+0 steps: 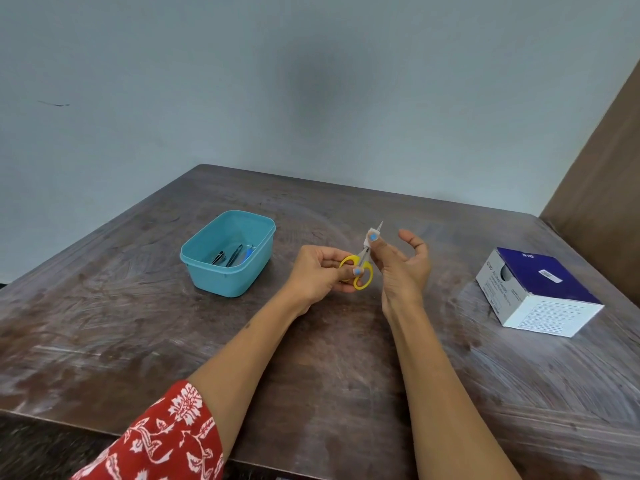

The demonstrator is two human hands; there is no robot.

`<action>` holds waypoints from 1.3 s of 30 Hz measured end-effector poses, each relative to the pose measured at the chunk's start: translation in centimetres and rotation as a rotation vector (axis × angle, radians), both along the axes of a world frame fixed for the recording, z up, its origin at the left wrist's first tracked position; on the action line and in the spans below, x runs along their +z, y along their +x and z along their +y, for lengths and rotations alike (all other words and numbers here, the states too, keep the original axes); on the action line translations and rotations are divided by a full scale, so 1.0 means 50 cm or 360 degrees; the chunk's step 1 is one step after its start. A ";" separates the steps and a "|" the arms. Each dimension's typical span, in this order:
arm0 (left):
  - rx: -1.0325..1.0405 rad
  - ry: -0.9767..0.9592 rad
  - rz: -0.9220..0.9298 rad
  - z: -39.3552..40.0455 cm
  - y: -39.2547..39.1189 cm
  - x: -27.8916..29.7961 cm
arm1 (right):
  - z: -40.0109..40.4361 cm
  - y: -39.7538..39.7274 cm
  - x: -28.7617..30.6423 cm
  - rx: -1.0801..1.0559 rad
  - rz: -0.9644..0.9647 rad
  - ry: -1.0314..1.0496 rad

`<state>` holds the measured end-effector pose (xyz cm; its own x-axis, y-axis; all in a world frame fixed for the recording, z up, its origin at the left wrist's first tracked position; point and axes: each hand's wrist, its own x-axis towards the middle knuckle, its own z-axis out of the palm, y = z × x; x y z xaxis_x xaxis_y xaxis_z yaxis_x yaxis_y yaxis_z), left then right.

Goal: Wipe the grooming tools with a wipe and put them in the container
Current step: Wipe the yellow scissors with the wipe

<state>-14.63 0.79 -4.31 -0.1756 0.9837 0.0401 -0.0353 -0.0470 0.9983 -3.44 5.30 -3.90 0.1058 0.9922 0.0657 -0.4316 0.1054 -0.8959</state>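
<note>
Small scissors with yellow handles (360, 271) are held above the table's middle, blades pointing up and away. My left hand (320, 273) grips the yellow handles. My right hand (401, 263) pinches a small white wipe (371, 234) round the blades between thumb and a finger, its other fingers spread. The blade tip shows above the wipe. A teal plastic container (227, 252) stands to the left of my hands, holding a nail clipper, tweezers and a blue-handled tool.
A blue and white box of alcohol swabs (538, 292) lies at the right of the dark wooden table (138, 323). A grey wall rises behind the table and a brown panel stands at the far right.
</note>
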 end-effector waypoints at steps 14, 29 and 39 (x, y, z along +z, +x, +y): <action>0.0060 -0.0026 0.0044 0.003 -0.003 -0.005 | 0.002 0.000 -0.002 0.0061 -0.0027 0.0019; -0.0015 -0.0046 0.0049 0.001 0.004 -0.006 | 0.010 0.006 0.004 -0.0085 0.0184 0.0026; 0.0119 0.0008 0.0065 0.004 -0.001 -0.008 | -0.005 0.001 -0.005 0.0048 -0.0286 0.0096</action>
<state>-14.70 0.97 -4.71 -0.2468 0.9676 0.0535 0.0094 -0.0528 0.9986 -3.41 5.05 -4.15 0.0574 0.9885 0.1401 -0.2688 0.1504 -0.9514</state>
